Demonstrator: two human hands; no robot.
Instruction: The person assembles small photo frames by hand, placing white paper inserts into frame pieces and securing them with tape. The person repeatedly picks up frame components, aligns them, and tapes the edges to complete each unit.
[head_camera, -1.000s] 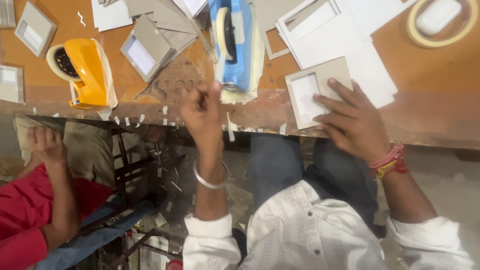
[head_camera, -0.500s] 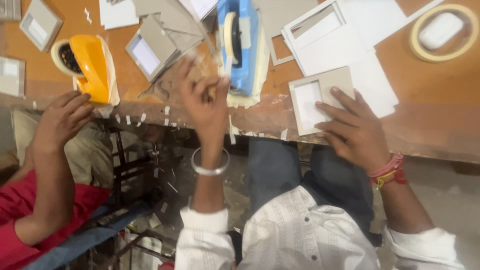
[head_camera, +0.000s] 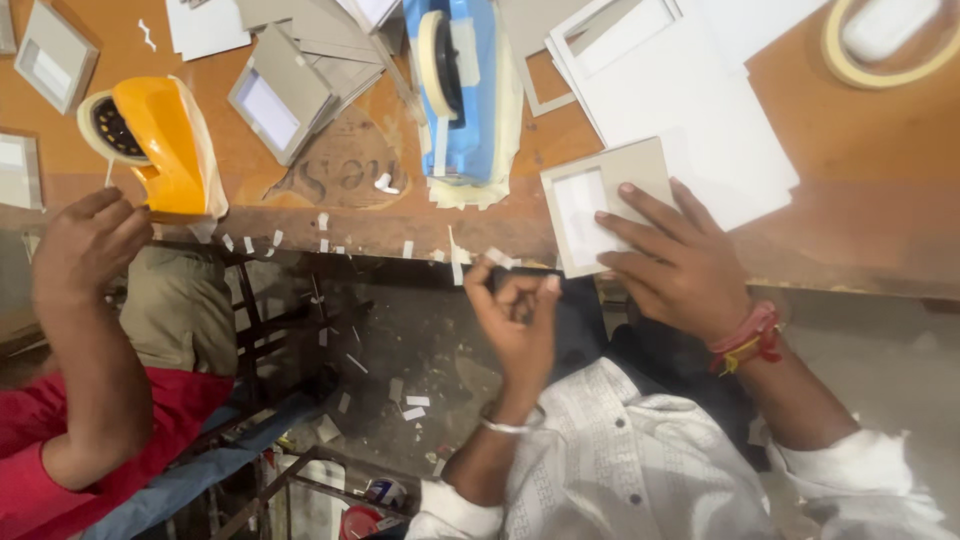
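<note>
Fingers of our right hand (head_camera: 680, 265) press flat on the grey card frame (head_camera: 600, 205), our left hand (head_camera: 515, 320) pinching a tape strip (head_camera: 497, 258) at seven o'clock, blue tape dispenser (head_camera: 462, 90) at eleven.

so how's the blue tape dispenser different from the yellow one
The blue tape dispenser sits mid-table near the person's left hand; the yellow tape dispenser sits at the table edge beside a co-worker's hand. Both carry pale tape rolls.

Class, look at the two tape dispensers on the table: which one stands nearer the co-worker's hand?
The yellow tape dispenser at the table's left edge, just beside the co-worker's hand; the blue tape dispenser stands farther right.
</note>
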